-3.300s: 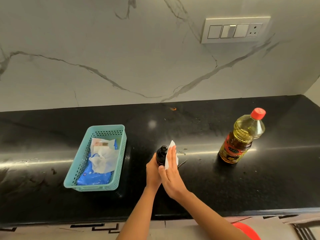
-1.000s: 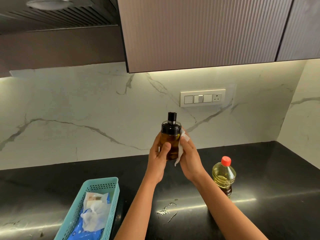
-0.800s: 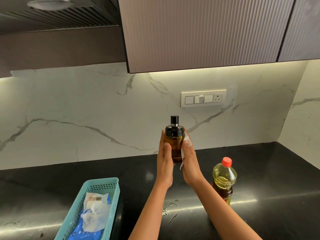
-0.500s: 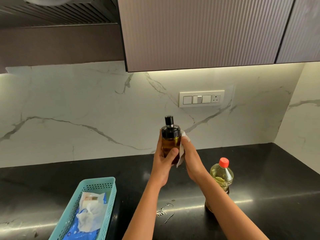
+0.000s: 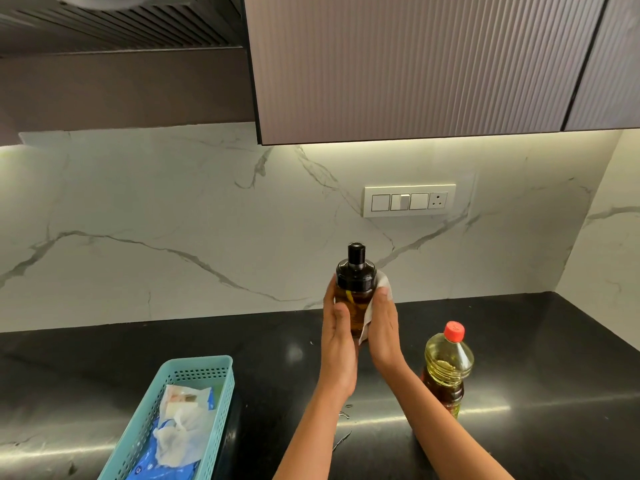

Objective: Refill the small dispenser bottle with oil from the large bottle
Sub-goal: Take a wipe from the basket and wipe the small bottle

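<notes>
Dispenser bottle (image 5: 354,299), capped and holding oil, we have now lifted off the counter (image 5: 536,358): left hand (image 5: 337,344) grips it, right hand (image 5: 382,329) presses a tissue (image 5: 372,306) on it, so only wiping remains.

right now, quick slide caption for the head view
Both hands hold the small dispenser bottle aloft, right hand wiping it with a tissue; large oil bottle stands capped.

- No text, brand name or number can be read anywhere in the head view.
- The large oil bottle (image 5: 446,368) carries a dark red label low on its body, partly behind the right forearm; its print is too blurred to make out.
- The blue packet (image 5: 162,460) in the teal basket (image 5: 194,374) shows small white marks that stay unreadable.
</notes>
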Available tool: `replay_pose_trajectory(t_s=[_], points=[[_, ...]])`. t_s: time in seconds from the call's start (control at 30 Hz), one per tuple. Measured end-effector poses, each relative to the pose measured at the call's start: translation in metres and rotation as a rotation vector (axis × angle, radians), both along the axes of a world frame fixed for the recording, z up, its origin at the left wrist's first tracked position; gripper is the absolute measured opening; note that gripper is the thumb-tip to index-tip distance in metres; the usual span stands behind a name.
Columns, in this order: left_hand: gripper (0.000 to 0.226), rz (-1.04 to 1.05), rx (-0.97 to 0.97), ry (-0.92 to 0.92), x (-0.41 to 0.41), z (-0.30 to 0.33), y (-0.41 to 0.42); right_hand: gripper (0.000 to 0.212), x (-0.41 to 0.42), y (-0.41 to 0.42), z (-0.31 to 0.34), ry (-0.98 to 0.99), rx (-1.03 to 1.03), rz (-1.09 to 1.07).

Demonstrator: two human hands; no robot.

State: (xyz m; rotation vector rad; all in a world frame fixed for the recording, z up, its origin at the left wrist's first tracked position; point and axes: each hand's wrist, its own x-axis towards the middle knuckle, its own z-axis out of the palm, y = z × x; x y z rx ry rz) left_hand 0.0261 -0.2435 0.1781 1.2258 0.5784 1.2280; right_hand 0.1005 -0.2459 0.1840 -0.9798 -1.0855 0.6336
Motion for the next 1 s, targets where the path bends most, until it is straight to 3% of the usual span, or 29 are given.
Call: replay_pose_trajectory(t_s=[0.07, 0.1, 0.23, 0.3, 0.43, 0.57, 0.67, 0.73, 0.8, 0.87, 1.0], points=[[0.067, 0.017, 0.011, 0.045, 0.0, 0.0, 0.0, 0.086, 0.0, 0.003, -0.002, -0.061, 0.007, -0.002], [0.072, 0.03, 0.016, 0.059, -0.001, 0.0, 0.0, 0.087, -0.001, 0.004, -0.002, -0.082, 0.001, 0.002], [0.09, 0.021, 0.031, 0.051, -0.011, -0.003, 0.004, 0.057, -0.001, 0.009, -0.004, -0.091, -0.067, 0.1], [0.092, -0.002, 0.036, 0.085, -0.016, -0.004, 0.007, 0.049, 0.001, 0.011, -0.009, -0.073, -0.126, 0.152], [0.086, -0.049, -0.035, 0.109, -0.023, -0.009, 0.013, 0.014, -0.003, 0.01, -0.012, -0.062, -0.16, 0.15], [0.07, -0.102, -0.193, 0.039, -0.03, -0.022, 0.021, 0.029, -0.003, 0.018, -0.011, -0.071, -0.333, 0.17], [0.083, -0.118, -0.256, 0.072, -0.035, -0.034, 0.025, 0.034, -0.006, 0.03, -0.019, -0.105, -0.462, 0.194], [0.085, -0.111, -0.229, 0.137, -0.038, -0.039, 0.026, 0.038, -0.006, 0.035, -0.024, -0.001, -0.515, 0.223], [0.07, -0.085, -0.186, 0.161, -0.039, -0.04, 0.025, 0.023, -0.01, 0.037, -0.027, 0.121, -0.554, 0.297], [0.061, -0.04, -0.145, 0.223, -0.042, -0.041, 0.026, 0.023, -0.012, 0.04, -0.032, 0.226, -0.609, 0.314], [0.069, 0.109, -0.004, 0.568, -0.052, -0.049, 0.034, 0.028, -0.018, 0.045, -0.049, 0.363, -0.694, 0.291]])
